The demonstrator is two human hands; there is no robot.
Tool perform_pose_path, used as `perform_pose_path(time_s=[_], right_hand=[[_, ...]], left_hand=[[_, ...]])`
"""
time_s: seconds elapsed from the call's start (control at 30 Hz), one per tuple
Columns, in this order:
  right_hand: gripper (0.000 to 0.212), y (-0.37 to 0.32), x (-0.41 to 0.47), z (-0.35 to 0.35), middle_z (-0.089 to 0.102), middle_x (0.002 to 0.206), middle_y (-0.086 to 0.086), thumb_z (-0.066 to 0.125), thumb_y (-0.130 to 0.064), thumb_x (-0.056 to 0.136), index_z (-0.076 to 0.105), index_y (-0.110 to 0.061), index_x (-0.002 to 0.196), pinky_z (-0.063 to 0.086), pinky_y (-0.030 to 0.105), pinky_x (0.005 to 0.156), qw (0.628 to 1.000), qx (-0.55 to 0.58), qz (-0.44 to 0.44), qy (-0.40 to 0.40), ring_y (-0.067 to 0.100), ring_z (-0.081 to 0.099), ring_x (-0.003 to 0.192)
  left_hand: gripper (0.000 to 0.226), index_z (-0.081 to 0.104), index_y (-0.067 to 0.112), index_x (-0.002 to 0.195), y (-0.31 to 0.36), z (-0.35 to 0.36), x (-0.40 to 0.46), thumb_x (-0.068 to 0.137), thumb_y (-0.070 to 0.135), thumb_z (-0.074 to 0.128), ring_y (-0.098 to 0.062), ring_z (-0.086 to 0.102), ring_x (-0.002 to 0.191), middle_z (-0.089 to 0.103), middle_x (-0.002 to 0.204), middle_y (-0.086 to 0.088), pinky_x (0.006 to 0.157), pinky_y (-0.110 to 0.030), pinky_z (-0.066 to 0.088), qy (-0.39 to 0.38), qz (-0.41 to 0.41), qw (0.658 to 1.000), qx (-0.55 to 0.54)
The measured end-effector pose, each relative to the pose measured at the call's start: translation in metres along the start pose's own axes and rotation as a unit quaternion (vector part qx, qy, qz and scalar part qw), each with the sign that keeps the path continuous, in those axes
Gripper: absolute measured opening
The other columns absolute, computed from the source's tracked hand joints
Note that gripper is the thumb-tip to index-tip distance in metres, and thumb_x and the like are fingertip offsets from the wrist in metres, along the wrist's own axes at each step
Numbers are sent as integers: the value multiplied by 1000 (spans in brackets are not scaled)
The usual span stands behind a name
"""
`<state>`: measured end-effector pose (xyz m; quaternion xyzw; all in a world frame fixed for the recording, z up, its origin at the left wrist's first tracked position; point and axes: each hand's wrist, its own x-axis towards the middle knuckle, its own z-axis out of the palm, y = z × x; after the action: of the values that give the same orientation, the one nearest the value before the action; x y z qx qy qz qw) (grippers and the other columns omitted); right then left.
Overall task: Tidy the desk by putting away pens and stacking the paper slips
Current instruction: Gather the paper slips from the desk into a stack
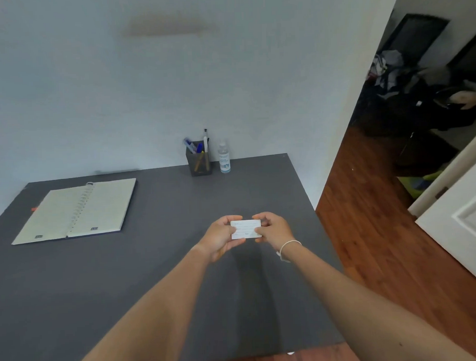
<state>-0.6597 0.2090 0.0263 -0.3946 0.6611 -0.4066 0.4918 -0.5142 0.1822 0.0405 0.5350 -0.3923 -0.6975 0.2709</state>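
A small white stack of lined paper slips (245,229) is held above the right part of the dark grey desk (159,264). My left hand (220,239) grips its left edge and my right hand (273,229) grips its right edge. The slips lie face up between my fingers. A dark mesh pen holder (199,161) stands at the back of the desk by the wall, with several pens (199,149) upright in it. No loose pens or slips show on the desk surface.
An open spiral notebook (76,210) lies on the desk's left side. A clear bottle (224,157) stands right of the pen holder. The desk's right edge meets a wooden floor (382,242) and an open doorway with clutter (422,93).
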Motion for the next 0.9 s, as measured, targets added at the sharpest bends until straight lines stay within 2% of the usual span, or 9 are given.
perform_pose_path(time_s=[0.13, 0.27, 0.43, 0.57, 0.67, 0.73, 0.8, 0.9], right_hand=[[35, -4, 15, -11, 56, 84, 7, 47, 15, 82, 61, -1, 110, 51, 11, 46, 999, 21, 12, 41, 23, 58, 79], [34, -3, 33, -25, 55, 78, 2, 50, 14, 83, 62, -4, 109, 49, 10, 44, 995, 26, 29, 90, 24, 58, 79], [33, 1, 57, -45, 53, 76, -6, 50, 12, 85, 62, -7, 110, 55, 14, 53, 987, 54, 46, 143, 21, 59, 84], [32, 14, 72, -63, 54, 76, -8, 50, 11, 85, 61, -12, 106, 57, 25, 66, 981, 79, 58, 170, 19, 60, 84], [34, 24, 89, -85, 59, 85, 0, 49, 11, 84, 61, -10, 108, 57, 25, 67, 975, 101, 67, 185, 21, 61, 84], [34, 31, 104, -102, 61, 98, 11, 50, 11, 83, 61, -11, 105, 58, 25, 65, 972, 104, 70, 199, 20, 63, 80], [34, 37, 120, -120, 61, 108, 21, 51, 10, 81, 61, -18, 97, 59, 31, 69, 971, 105, 72, 203, 22, 64, 79], [32, 44, 141, -147, 58, 117, 26, 51, 9, 82, 60, -17, 99, 56, 22, 59, 967, 121, 79, 209, 29, 64, 92]], left_hand=[[35, 50, 11, 114, 12, 11, 27, 91, -8, 31, -27, 56, 108, 53, 118, -14, 92, -34, 48, -25, -6, 999, 25], [35, 51, 11, 114, 23, 23, 59, 91, -8, 32, -27, 56, 110, 52, 121, -15, 92, -34, 48, -64, -21, 996, 57], [40, 51, 14, 119, 36, 42, 98, 90, -6, 33, -25, 58, 107, 54, 126, -13, 91, -34, 49, -102, -17, 989, 108], [44, 50, 15, 126, 35, 64, 125, 89, -2, 35, -25, 58, 114, 53, 133, -11, 86, -32, 51, -101, -18, 985, 136], [42, 49, 15, 129, 35, 86, 142, 89, 6, 42, -23, 59, 115, 59, 128, -9, 84, -30, 51, -97, -11, 983, 153], [43, 47, 16, 131, 38, 100, 150, 88, 10, 45, -22, 62, 108, 65, 118, -9, 88, -32, 51, -80, 1, 984, 157], [45, 46, 17, 133, 38, 114, 160, 88, 9, 41, -20, 60, 98, 67, 111, -7, 93, -35, 48, -52, 29, 979, 193], [46, 49, 19, 131, 31, 129, 176, 88, 6, 38, -25, 59, 103, 64, 121, -5, 91, -30, 45, -22, 92, 949, 302]])
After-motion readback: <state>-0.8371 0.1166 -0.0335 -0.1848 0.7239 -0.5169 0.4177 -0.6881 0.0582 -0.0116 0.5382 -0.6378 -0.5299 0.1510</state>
